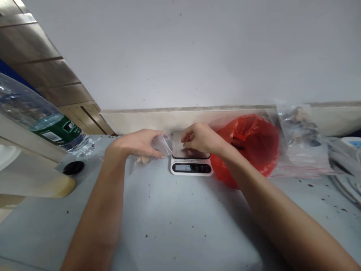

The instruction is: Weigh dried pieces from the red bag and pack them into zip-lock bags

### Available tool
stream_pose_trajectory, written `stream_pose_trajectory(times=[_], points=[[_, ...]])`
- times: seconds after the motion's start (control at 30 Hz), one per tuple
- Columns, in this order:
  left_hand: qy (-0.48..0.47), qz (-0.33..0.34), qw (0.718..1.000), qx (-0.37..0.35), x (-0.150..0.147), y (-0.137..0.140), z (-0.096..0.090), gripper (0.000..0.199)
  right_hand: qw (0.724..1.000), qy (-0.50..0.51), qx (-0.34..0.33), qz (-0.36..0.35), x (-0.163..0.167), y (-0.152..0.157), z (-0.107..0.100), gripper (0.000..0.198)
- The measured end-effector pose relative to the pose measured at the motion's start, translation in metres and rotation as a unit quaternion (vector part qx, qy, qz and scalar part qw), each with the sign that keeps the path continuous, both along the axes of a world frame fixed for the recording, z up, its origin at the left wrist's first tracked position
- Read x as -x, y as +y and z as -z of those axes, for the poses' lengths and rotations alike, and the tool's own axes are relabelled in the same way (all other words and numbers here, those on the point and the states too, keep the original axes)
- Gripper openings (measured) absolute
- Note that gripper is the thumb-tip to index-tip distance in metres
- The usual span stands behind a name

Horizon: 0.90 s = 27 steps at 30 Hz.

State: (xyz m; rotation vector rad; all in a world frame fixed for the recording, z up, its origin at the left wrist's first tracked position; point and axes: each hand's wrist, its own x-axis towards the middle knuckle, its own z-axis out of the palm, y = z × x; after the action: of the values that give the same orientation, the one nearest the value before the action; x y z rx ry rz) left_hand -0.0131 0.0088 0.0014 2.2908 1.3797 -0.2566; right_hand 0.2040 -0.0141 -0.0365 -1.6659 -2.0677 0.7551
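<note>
A small white digital scale (192, 173) with a metal weighing plate (178, 145) stands near the wall, and its display shows what looks like 0.0. To its left, my left hand (142, 144) is closed around a clear plastic bag (163, 144), whose mouth faces the scale. Pale beige pieces (143, 159) show in the bag's lower part under that hand. Over the weighing plate, my right hand (200, 138) has its fingertips pinched together. Whatever it may hold is too small and hidden to name.
Right of the scale sits an open red plastic bag (261, 145), partly behind my right forearm. Farther right are clear zip bags (303, 139) with dark and pale contents, and cables (345, 190). At left are a tilted water bottle (53, 130), a black lid (73, 168) and a cloudy container (34, 180).
</note>
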Motion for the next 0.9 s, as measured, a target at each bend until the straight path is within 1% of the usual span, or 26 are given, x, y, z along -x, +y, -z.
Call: stream_pose_trajectory(times=[0.07, 0.13, 0.17, 0.2, 0.23, 0.3, 0.37, 0.4, 0.47, 0.5, 0.6, 0.67, 0.73, 0.83, 0.9], points=[[-0.015, 0.012, 1.0, 0.001, -0.002, -0.001, -0.001, 0.077, 0.997, 0.077, -0.026, -0.013, -0.002, -0.001, -0.004, 0.022], [-0.034, 0.023, 0.999, 0.001, -0.004, -0.003, -0.003, 0.076, 0.981, 0.178, -0.049, -0.063, -0.004, -0.003, -0.008, 0.019], [-0.049, 0.029, 0.998, -0.003, -0.004, -0.005, -0.005, 0.077, 0.97, 0.214, -0.061, -0.095, -0.005, -0.004, -0.01, 0.018], [-0.066, 0.036, 0.997, -0.01, -0.005, -0.006, -0.006, 0.078, 0.962, 0.23, -0.077, -0.122, -0.007, -0.005, -0.012, 0.02], [-0.086, 0.042, 0.995, -0.021, -0.005, -0.007, -0.008, 0.08, 0.958, 0.228, -0.1, -0.14, -0.01, -0.006, -0.014, 0.025], [-0.126, 0.051, 0.99, -0.039, -0.004, -0.01, -0.01, 0.082, 0.957, 0.186, -0.157, -0.156, -0.017, -0.007, -0.018, 0.036], [-0.18, 0.059, 0.981, -0.044, -0.002, -0.012, -0.013, 0.08, 0.956, 0.131, -0.204, -0.164, -0.026, -0.009, -0.022, 0.039], [-0.213, 0.063, 0.974, -0.038, -0.001, -0.013, -0.014, 0.079, 0.955, 0.112, -0.214, -0.169, -0.03, -0.01, -0.024, 0.035], [-0.275, 0.065, 0.959, -0.024, 0.0, -0.014, -0.016, 0.078, 0.952, 0.114, -0.221, -0.182, -0.037, -0.013, -0.029, 0.02], [-0.301, 0.061, 0.952, -0.021, 0.001, -0.014, -0.016, 0.078, 0.948, 0.133, -0.219, -0.188, -0.039, -0.015, -0.032, 0.013], [-0.377, 0.031, 0.925, -0.031, -0.002, -0.014, -0.016, 0.073, 0.932, 0.216, -0.204, -0.207, -0.039, -0.021, -0.039, 0.008], [-0.434, 0.006, 0.9, -0.045, -0.006, -0.014, -0.014, 0.066, 0.928, 0.255, -0.194, -0.191, -0.038, -0.024, -0.042, 0.013], [-0.464, -0.025, 0.883, -0.062, -0.01, -0.014, -0.012, 0.059, 0.928, 0.273, -0.202, -0.151, -0.038, -0.025, -0.045, 0.022], [-0.474, -0.067, 0.873, -0.094, -0.014, -0.015, -0.011, 0.051, 0.936, 0.262, -0.226, -0.07, -0.039, -0.025, -0.048, 0.03], [-0.478, -0.073, 0.869, -0.105, -0.014, -0.017, -0.012, 0.045, 0.95, 0.23, -0.209, -0.02, -0.042, -0.025, -0.05, 0.029]])
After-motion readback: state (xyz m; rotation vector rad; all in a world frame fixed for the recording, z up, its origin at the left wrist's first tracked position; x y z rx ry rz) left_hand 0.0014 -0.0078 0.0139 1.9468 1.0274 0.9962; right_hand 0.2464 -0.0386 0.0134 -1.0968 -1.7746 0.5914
